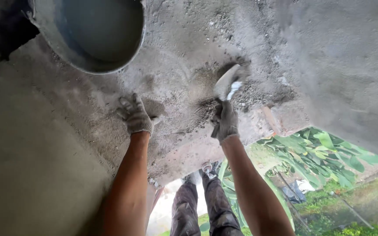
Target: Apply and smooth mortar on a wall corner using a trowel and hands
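Two gloved hands | right hand (225,122) grips trowel (227,82) | left hand (134,115) on concrete (184,48)

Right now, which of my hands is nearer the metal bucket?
Left. The left hand rests flat on the concrete just below the bucket; the right hand grips the trowel farther right.

Soft daylight, brightest lower right; left side dim, shadowed; edges stretched, perhaps wide lens; slight blur throughout.

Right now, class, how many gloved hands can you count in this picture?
2. The left hand lies flat on the concrete; the right hand holds a trowel against it. None look hidden.
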